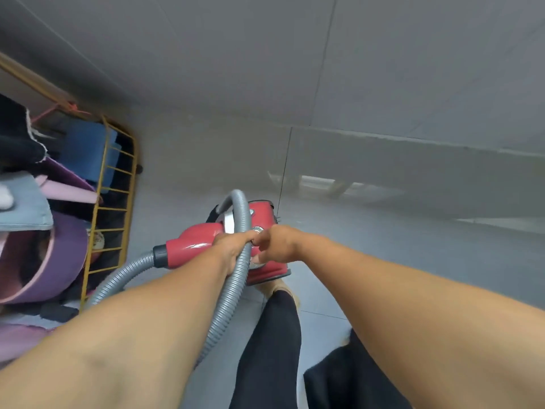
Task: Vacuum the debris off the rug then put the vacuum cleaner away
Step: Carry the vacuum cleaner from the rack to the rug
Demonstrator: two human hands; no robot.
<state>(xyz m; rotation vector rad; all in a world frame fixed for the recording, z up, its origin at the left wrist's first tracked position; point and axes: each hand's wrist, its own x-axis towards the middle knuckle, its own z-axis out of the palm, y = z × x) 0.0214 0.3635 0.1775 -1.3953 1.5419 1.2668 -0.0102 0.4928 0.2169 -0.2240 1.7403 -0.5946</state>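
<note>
A grey tiled floor (413, 261) met a plain grey wall (295, 69) across the upper half of the frame. At the left edge stood a yellow metal rack (101, 184) stuffed with rolled mats (59, 255) in purple, pink and blue.

The red vacuum cleaner (194, 246) sat in the middle of the frame, just right of the rack; whether it rested on the floor or hung just above it could not be told. Its hard, glossy shell looked bulky, fairly heavy and slippery, so it would be best carried by a handle on top, not by the casing. The grey ribbed hose (233, 290) arched over the body and trailed toward the lower centre. It looked springy and floppy, likely to swing or uncoil unless pinned against the body.

Both bare forearms reached in from the lower corners and met over the machine's top. The left hand (231, 246) had its fingers wrapped around the hose where it crossed the casing. The right hand (280, 243) lay touching it, fingers curled beside a round silver button (258, 230); whether they gripped a handle was hidden
</note>
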